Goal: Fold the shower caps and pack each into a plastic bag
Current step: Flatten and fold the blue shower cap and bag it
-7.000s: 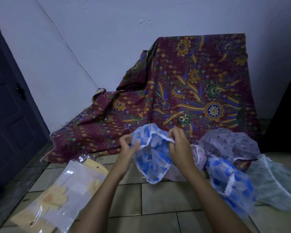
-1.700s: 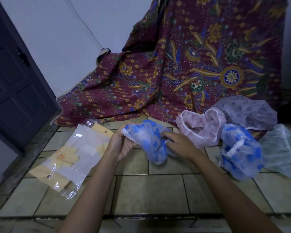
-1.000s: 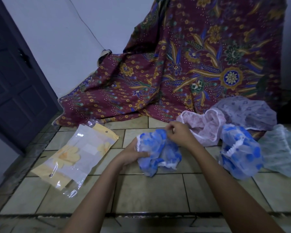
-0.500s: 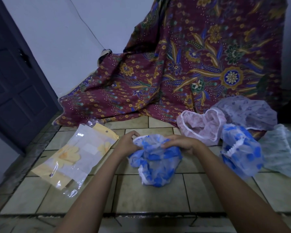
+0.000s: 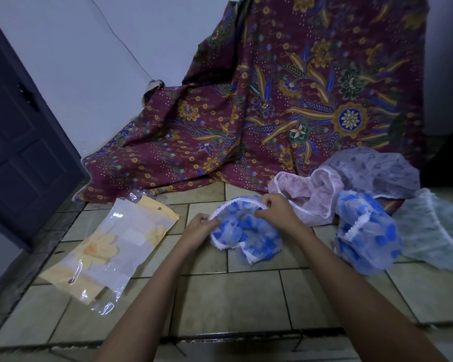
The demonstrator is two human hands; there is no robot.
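1. One large maroon batik cloth (image 5: 285, 113), patterned with gold and blue flowers, is seen draped down a pale wall (image 5: 94, 61) onto a beige tiled floor (image 5: 233, 296).
2. A dark panelled door (image 5: 19, 152) is seen at the left edge.
3. A flat stack of clear plastic bags (image 5: 110, 246), backed with yellow flower-printed card, is laid on the tiles to the left of the hands and apart from them.
4. Four loose caps are heaped at the right: a pale green shower cap (image 5: 434, 231), a lilac-grey shower cap (image 5: 377, 171), a sheer pink shower cap (image 5: 311, 197) and a blue-spotted spare cap (image 5: 366, 236) edged with a white frill.
5. A translucent blue-spotted shower cap (image 5: 246, 236) is held crumpled low over the centre tiles, its white elastic rim stretched between the hands.
6. The rim's near end is pinched by the left hand (image 5: 198, 229), with the fingers curled onto it.
7. The rim's far end is pinched by the right hand (image 5: 275, 209), fingers bent round the frill, just beside the pink cap.
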